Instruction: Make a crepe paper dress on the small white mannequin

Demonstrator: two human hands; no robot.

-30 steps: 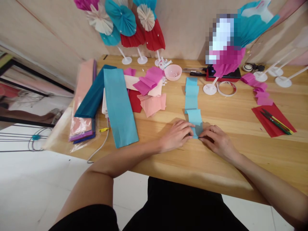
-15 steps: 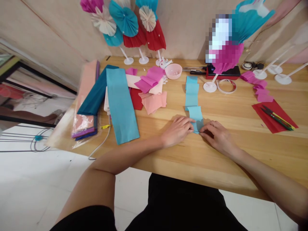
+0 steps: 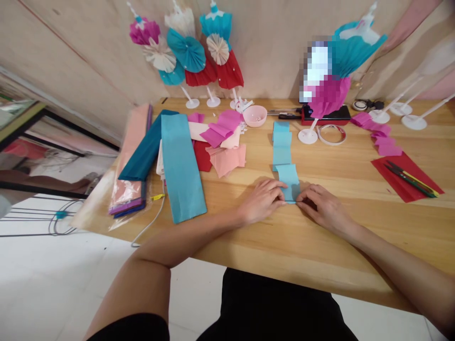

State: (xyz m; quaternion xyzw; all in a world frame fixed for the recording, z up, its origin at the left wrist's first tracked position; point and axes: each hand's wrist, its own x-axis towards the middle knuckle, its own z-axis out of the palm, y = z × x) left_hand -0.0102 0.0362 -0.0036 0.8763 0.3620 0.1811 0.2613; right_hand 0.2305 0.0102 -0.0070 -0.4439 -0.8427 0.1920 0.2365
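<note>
A long light-blue crepe paper strip (image 3: 282, 146) lies on the wooden table, with creases across it, its near end folded up in a narrow band. My left hand (image 3: 262, 201) closes its fingertips on the left side of that near end. On the opposite corner, my right hand (image 3: 322, 207) pinches the folded edge between thumb and fingers. Both hands rest low on the tabletop, and the fingertips partly cover the fold.
Left of my hands lie a wide blue paper piece (image 3: 183, 168) and pink paper scraps (image 3: 225, 129). Behind are a pink bowl (image 3: 255, 116), a white tape roll (image 3: 332, 135) and a paper-dressed stand (image 3: 329, 97). To the right, thread snips (image 3: 412, 179) lie on red paper (image 3: 398, 187).
The view has tilted up slightly, so everything sits lower in the picture. Both hands stay at the strip's near end, with only small finger shifts.
</note>
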